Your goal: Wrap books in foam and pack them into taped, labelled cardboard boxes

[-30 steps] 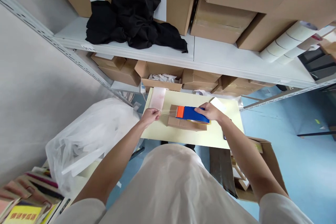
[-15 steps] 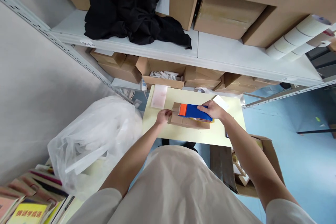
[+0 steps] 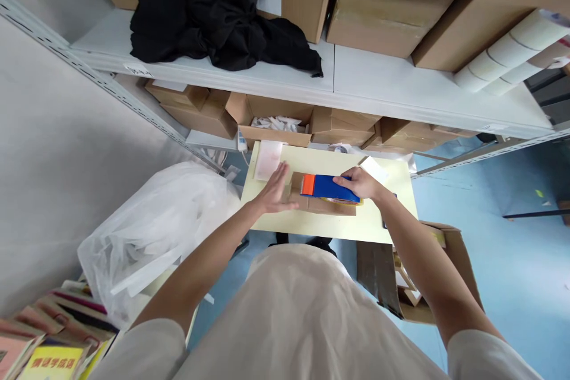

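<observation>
A small brown cardboard box (image 3: 332, 208) lies on the pale yellow table (image 3: 271, 223). My right hand (image 3: 360, 183) grips a blue tape dispenser (image 3: 328, 186) with an orange front end, held over the top of the box. The roll of tape shows a little along its lower edge. At the box's left end is my left hand (image 3: 275, 193), its fingers stretched and spread apart, with nothing in it. Whether its fingertips touch the box I cannot tell.
A pinkish-white sheet (image 3: 269, 159) lies at the table's back left. Shelves with cartons (image 3: 392, 18) and black cloth (image 3: 214, 18) rise behind. A white plastic bag (image 3: 155, 231) bulges at left, above books (image 3: 53, 362). An open carton (image 3: 458, 273) stands at right.
My left hand has let go of the box's left end and spread its fingers. The tape dispenser has stayed almost in place over the box. The view has shifted slightly.
</observation>
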